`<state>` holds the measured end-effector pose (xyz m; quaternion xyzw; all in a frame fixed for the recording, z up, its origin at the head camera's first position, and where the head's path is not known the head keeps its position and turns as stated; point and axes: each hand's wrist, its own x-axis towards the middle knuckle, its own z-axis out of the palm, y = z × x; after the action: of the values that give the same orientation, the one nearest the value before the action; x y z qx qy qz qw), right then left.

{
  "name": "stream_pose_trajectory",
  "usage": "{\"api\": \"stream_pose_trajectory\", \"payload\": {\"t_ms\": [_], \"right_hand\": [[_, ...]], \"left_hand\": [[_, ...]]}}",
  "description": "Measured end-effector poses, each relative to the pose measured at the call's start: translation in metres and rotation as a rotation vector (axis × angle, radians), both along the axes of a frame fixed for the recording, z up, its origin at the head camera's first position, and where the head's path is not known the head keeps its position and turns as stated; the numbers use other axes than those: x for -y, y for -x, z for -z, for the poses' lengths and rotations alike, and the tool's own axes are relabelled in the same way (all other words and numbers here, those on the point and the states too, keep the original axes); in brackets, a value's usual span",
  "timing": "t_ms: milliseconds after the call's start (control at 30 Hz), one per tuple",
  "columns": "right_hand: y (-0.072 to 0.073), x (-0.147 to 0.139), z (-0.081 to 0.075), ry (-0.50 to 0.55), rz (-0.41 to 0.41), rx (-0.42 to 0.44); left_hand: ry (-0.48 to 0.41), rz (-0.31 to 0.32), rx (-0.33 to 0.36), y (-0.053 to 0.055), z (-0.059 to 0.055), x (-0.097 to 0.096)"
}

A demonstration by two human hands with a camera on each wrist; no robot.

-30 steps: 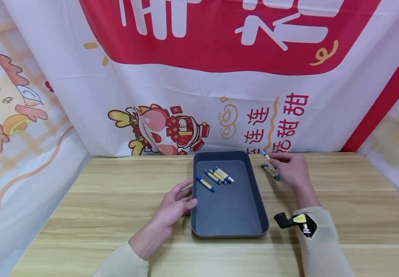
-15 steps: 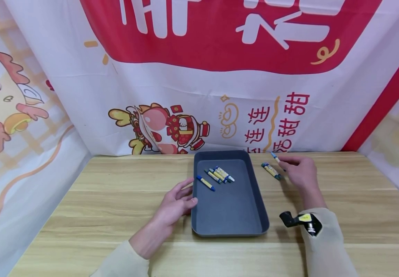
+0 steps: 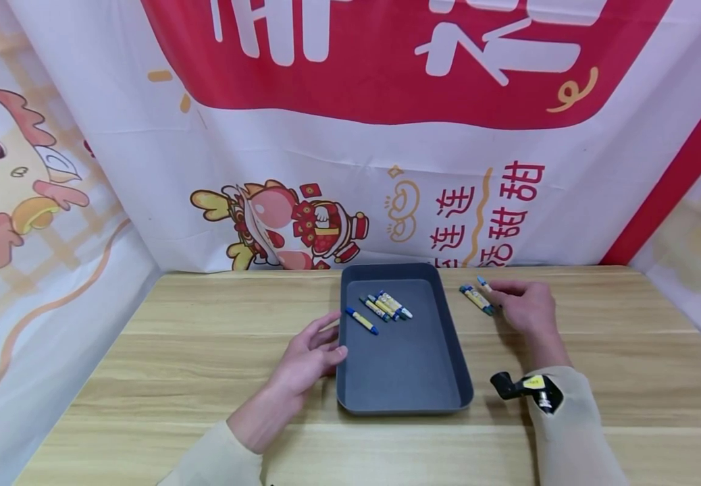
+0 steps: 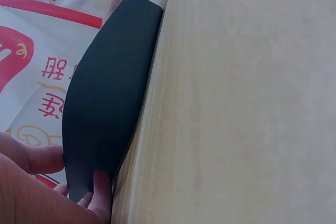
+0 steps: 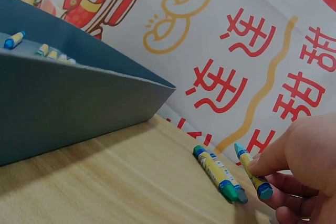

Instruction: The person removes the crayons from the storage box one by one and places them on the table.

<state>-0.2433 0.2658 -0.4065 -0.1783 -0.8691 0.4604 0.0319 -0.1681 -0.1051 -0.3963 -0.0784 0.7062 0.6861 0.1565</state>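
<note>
In the head view, my left hand (image 3: 306, 364) holds the left wall of a dark grey tray (image 3: 408, 374); the thumb lies at the rim and other fingers touch the outer wall. My right hand (image 3: 527, 307) pinches a light-blue crayon (image 5: 253, 172) between thumb and fingers, right of the tray. Close beside it, a green crayon (image 5: 212, 170) and a darker grey-green one lie side by side on the table. Several yellow-wrapped crayons (image 3: 387, 307) lie together in the tray, with a blue crayon (image 3: 361, 321) apart near its left wall. Whether the held crayon touches the table, I cannot tell.
The wooden table (image 3: 217, 337) extends on both sides of the tray. A white and red printed cloth (image 3: 375, 189) hangs along its back edge. A small black camera (image 3: 517, 386) sits on the right sleeve.
The right hand first moved right with the light-blue crayon, away from the green pair, then lowered it toward the table. The left hand and tray have stayed put.
</note>
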Motion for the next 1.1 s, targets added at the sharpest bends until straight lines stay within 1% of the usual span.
{"api": "stream_pose_trajectory", "payload": {"t_ms": [233, 433, 667, 867, 1100], "right_hand": [[0.0017, -0.0005, 0.0052, -0.024, -0.012, 0.002], [0.0021, -0.0003, 0.0079, -0.077, -0.044, -0.027], [0.0022, 0.0003, 0.0095, -0.101, -0.051, -0.045], [0.0028, 0.0004, 0.0085, -0.107, -0.051, -0.025], [0.0028, 0.0015, 0.0081, -0.087, -0.038, 0.01]], "left_hand": [[-0.002, 0.001, -0.004, 0.0, -0.0006, -0.0003], [0.002, 0.001, 0.0, 0.0002, -0.0007, -0.0002], [-0.003, 0.0, -0.005, -0.0003, 0.0007, 0.0001], [0.004, 0.002, -0.008, -0.0005, -0.0005, 0.0], [-0.001, 0.007, -0.009, -0.0006, -0.0003, 0.0003]]}}
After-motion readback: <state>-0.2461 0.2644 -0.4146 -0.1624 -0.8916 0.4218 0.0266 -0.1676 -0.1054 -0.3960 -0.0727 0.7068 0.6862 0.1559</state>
